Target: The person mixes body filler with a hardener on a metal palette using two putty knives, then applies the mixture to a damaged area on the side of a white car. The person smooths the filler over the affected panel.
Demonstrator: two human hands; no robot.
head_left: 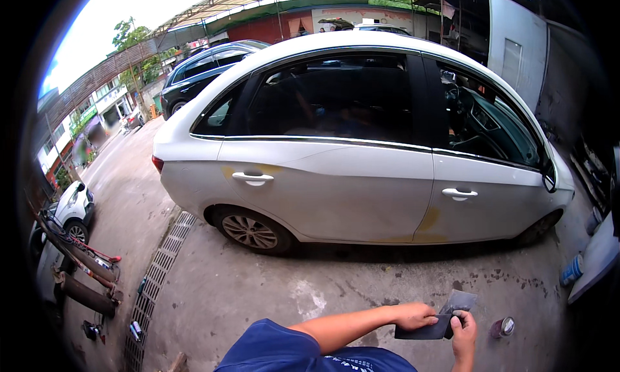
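Note:
My left hand [416, 316] is closed on a dark, stiff-looking sheet [416, 330] that looks like sandpaper. From the right, my right hand [464, 335] pinches the same sheet near a fold, its thumb on top. A lighter grey flap [460, 300] sticks up between the hands; whether it is the sheet's other side or a separate piece I cannot tell. Beyond my hands stands a white car [336, 191], side on, with yellowish patches [429, 223] low around the door seam and near the rear handle. Neither hand touches the car.
A small open can [502, 327] stands on the concrete right of my hands. Farther right is a blue can [572, 270]. A metal drain grate [155, 275] runs along the left, near dark cylinders [88, 294]. Behind the white car is a dark car [210, 65].

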